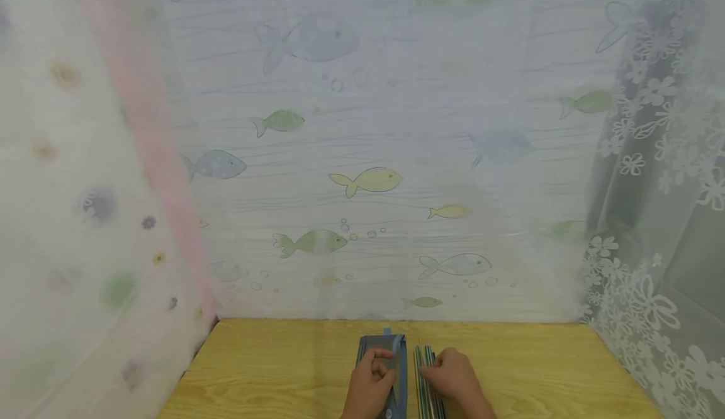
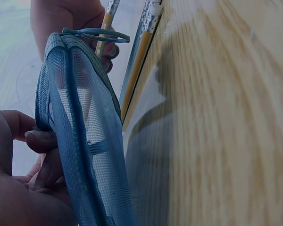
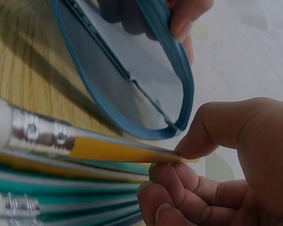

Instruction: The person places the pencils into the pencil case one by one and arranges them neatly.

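A blue mesh zip pouch (image 1: 402, 375) lies lengthwise on the table, with my left hand (image 1: 370, 378) gripping its edge between thumb and fingers. In the left wrist view the pouch's zip side (image 2: 70, 94) stands up from the tabletop, a loop pull (image 2: 99, 34) at its far end. Just right of the pouch, my right hand (image 1: 453, 375) pinches a yellow-striped pencil (image 3: 108, 149) between thumb and forefinger. Its white eraser and metal band point away from that hand. Beneath it lie several more pencils (image 3: 66, 183), green and silver striped, side by side.
The wood-grain table (image 1: 272, 362) runs back to a hanging sheet (image 1: 385, 123) printed with fish. A flowered curtain (image 1: 73, 217) closes the left side, and a sheer lace curtain (image 1: 657, 280) hangs on the right.
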Tool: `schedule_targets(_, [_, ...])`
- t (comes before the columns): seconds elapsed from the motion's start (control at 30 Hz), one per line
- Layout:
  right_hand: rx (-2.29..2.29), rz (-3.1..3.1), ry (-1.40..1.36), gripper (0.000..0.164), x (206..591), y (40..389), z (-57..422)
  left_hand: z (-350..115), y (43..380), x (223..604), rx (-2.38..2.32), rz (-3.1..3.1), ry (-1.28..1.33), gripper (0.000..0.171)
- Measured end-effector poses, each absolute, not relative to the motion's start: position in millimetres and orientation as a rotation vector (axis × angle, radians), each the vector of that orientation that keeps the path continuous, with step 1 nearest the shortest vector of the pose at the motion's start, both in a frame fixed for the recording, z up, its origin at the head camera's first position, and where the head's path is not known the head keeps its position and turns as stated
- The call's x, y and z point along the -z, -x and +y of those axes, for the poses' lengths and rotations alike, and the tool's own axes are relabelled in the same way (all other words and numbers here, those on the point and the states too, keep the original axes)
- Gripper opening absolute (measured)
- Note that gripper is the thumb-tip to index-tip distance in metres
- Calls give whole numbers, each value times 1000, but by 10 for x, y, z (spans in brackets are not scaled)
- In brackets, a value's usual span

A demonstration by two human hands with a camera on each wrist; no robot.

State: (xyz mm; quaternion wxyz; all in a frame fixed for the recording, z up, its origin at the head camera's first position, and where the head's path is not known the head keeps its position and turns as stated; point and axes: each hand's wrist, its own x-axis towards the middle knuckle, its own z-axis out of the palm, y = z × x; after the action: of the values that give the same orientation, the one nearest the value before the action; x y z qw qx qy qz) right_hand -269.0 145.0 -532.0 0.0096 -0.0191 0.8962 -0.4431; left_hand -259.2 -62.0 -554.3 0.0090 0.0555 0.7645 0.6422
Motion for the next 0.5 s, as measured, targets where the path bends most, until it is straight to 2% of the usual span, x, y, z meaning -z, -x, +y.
schedule_targets(0.5, [1461, 2672, 198, 40, 5368, 2760, 1251, -620, 2623, 5566, -2011, 2356, -144, 33])
